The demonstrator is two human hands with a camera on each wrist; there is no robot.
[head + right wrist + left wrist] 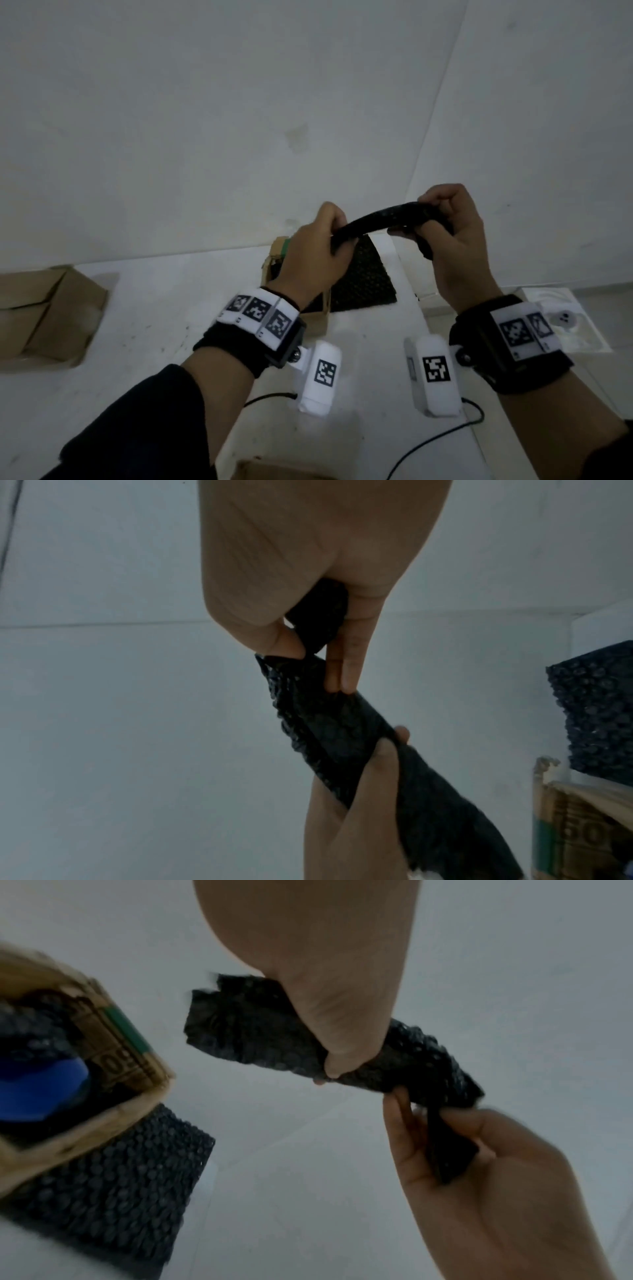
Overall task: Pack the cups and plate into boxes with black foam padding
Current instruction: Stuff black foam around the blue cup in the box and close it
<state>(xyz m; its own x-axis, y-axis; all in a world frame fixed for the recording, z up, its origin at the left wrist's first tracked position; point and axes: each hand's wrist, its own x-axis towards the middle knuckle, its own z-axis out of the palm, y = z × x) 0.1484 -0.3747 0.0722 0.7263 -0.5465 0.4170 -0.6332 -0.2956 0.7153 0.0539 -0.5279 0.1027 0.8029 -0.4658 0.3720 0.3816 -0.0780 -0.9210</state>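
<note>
The left hand (310,255) and the right hand (455,240) hold a rolled strip of black foam (383,219) in the air between them, each grip curled round one end, thumb and fingers pinching it. Directly below the left grip stands an open cardboard box (150,1093) on the white tabletop (171,308); inside it lies a blue cup (41,1088) bedded in dark padding. Just beside that box, under the gap between the two grips, a flat foam sheet (363,277) lies on the tabletop. Well off to the left of the left grip sits another cardboard box (48,315). To the right of the right grip, near the wrist, lies a white plate (561,322).
</note>
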